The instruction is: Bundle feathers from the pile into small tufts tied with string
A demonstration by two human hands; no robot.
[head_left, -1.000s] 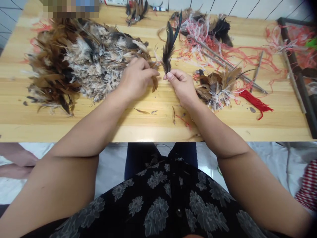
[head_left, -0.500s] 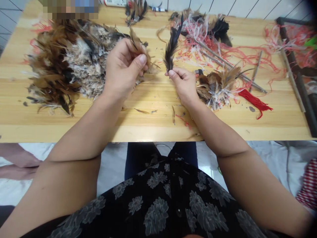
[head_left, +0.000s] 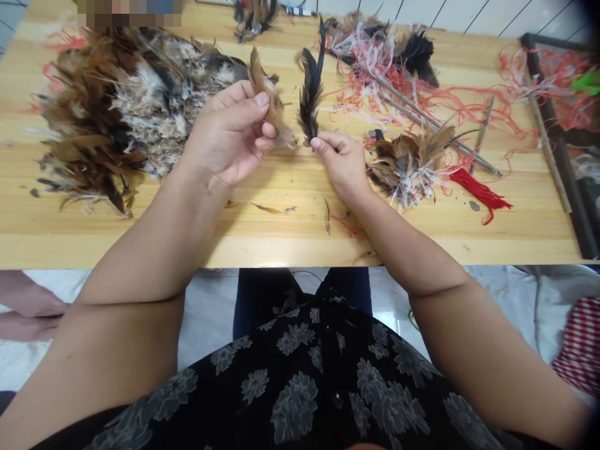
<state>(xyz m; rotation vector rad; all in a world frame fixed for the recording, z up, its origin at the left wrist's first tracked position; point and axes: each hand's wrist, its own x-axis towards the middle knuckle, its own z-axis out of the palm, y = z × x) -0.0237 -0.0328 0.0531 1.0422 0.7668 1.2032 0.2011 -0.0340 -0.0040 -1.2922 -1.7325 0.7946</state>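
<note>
My left hand (head_left: 234, 128) pinches a brown feather (head_left: 256, 72) with a pale, fluffy base between thumb and fingers. Just to the right, my right hand (head_left: 340, 159) grips dark feathers (head_left: 309, 94) by their lower end, tips pointing up. The two hands are apart over the table. Left of my left hand lies a large heap of brown and grey-white feathers (head_left: 154, 119). A smaller bundle of brown feathers (head_left: 407, 156) bound with white strands rests right of my right hand.
Red yarn (head_left: 480, 195) and thin sticks (head_left: 435, 128) lie on the wooden table (head_left: 281, 240) at right. Pink and white plastic strands (head_left: 375, 62) tangle behind them. A dark-framed tray (head_left: 553, 125) stands at the right edge. Another feather cluster (head_left: 253, 19) sits at the back.
My left hand has turned, its palm and lower fingers showing more, and the brown feather stands more upright. My right hand has shifted slightly left with the dark feathers.
</note>
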